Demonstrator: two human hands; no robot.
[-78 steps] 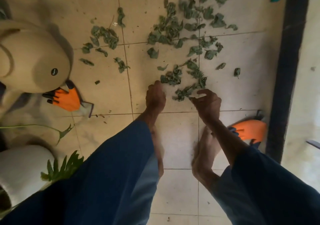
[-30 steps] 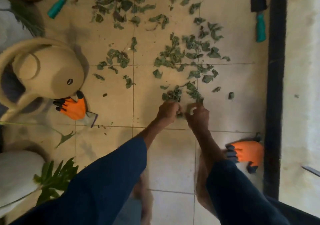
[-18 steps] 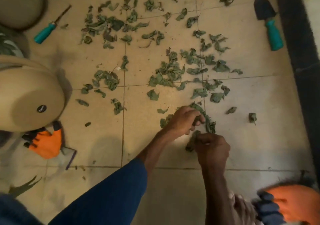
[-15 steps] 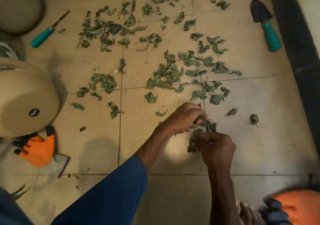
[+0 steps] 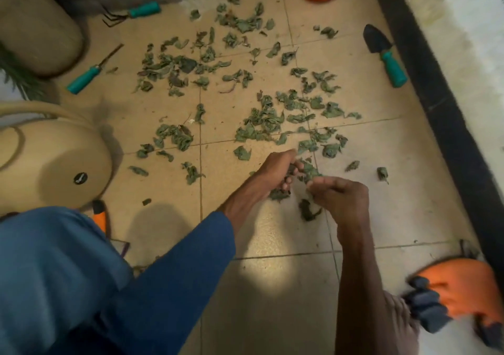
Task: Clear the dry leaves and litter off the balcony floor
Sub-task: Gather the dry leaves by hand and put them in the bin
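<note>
- Mostly bare tiled floor [image 5: 272, 286] under both hands; the person is down low so both hands reach it.
- leaves [image 5: 261, 121] spread wide beyond the hands and off to their left, a few strays to the right. Going by that spread, most of the job is not yet done.
- watering can [image 5: 54, 169] sits well left of the left hand, with a pot [image 5: 35, 27] far beyond it. Both are at the edge, likely to keep the middle workable.
- left hand [image 5: 276, 170]: fingers curled round a bunch of leaves. It acts as the store, so picking needs no trip away.
- right hand [image 5: 341, 199]: just beside the left, fingertips closed. It seems to pinch a leaf and feed it toward the bunch.
- clump [image 5: 308, 212] just under the right hand; on the tile or hanging, cannot tell.
- orange glove [image 5: 461, 292] on the floor, behind and right of the right hand, unworn. Bare fingers probably nip thin dry leaves more easily.
- trowel [image 5: 384, 54] far beyond the right hand and hand rake [image 5: 131, 13] far beyond the left hand, both untouched.
- single leaf [image 5: 381, 173] right of the right hand, likely an easy next pick.
</note>
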